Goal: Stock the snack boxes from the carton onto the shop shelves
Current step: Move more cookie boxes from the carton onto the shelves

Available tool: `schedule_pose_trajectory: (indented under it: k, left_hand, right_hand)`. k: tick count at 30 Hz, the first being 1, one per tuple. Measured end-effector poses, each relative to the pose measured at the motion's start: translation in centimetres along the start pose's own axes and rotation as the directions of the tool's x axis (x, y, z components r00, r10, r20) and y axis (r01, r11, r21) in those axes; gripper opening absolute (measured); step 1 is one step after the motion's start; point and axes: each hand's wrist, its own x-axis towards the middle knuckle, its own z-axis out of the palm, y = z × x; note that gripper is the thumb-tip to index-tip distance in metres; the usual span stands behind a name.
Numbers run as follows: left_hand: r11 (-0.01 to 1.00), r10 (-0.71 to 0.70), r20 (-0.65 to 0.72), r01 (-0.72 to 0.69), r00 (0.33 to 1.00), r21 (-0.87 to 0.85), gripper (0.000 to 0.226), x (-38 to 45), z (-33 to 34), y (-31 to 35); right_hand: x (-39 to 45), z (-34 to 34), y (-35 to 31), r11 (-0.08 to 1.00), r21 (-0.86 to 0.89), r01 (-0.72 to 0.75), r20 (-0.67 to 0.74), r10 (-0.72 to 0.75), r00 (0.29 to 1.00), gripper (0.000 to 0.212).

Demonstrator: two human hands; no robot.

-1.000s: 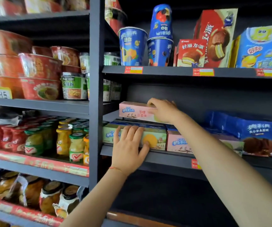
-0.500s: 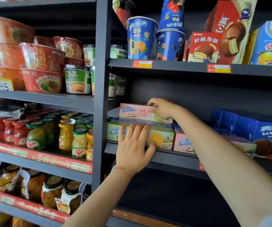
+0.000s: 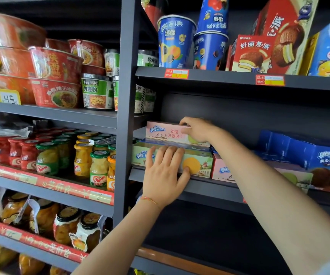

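Observation:
A pink snack box [image 3: 165,133] lies on top of a green snack box [image 3: 198,163] at the left end of the dark middle shelf [image 3: 209,188]. My right hand [image 3: 196,130] grips the pink box's right end, fingers over its top and thumb on its front. My left hand [image 3: 165,171] presses flat against the front of the green box, fingers straight, thumb at its lower edge. Another pink box [image 3: 222,169] lies to the right, partly behind my right forearm. The carton is not in view.
Blue cookie boxes [image 3: 319,155] fill the shelf's right end. Blue cups [image 3: 175,41] and red pie boxes [image 3: 252,53] stand on the shelf above. A dark upright post [image 3: 127,116] divides off the left bay with noodle bowls [image 3: 55,76] and fruit jars [image 3: 82,159].
The view has shifted slightly. Both hands stay on the same two boxes, the right on the pink one and the left flat on the green one.

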Motion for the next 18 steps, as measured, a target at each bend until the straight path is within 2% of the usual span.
schedule_pose_trajectory:
  k: [4,6,9,11,13,15,18]
  left_hand:
    - [1.000,0.002,0.020,-0.002,1.000,-0.003,0.045,0.1,-0.1,0.1]
    - [1.000,-0.005,0.037,0.006,0.999,-0.020,0.045,0.1,-0.4,0.2]
    - [0.996,0.005,-0.002,-0.006,1.000,-0.084,0.050,-0.4,-1.2,0.2]
    - [0.990,-0.004,-0.087,-0.008,0.996,-0.143,0.050,-1.6,-2.3,-0.3]
    - [0.973,-0.066,-0.196,0.020,0.978,-0.229,0.037,-4.0,-3.6,-1.5]
    - [0.942,-0.210,-0.218,0.137,0.953,-0.306,0.023,-7.8,-4.4,-3.9]
    - [0.829,-0.500,-0.047,0.462,0.865,-0.316,0.027,-15.1,-4.9,-8.2]
  right_hand:
    - [-0.7,-0.3,0.0,1.000,0.014,0.010,-0.006,-0.010,1.000,0.039]
    - [-1.8,-0.6,-0.4,0.997,0.068,0.047,-0.065,-0.042,0.997,0.047]
    - [-5.3,-0.8,-2.0,0.956,0.235,0.176,-0.272,-0.109,0.956,0.044]
    - [-8.8,0.1,-3.5,0.892,0.324,0.317,-0.453,-0.148,0.879,0.029]
    - [-12.5,2.1,-5.6,0.798,0.417,0.434,-0.557,-0.153,0.816,0.014]
    - [-15.5,5.3,-8.4,0.697,0.504,0.511,-0.553,-0.195,0.810,0.008]
    - [-18.1,12.9,-13.4,0.570,0.636,0.520,-0.387,-0.348,0.854,0.009]
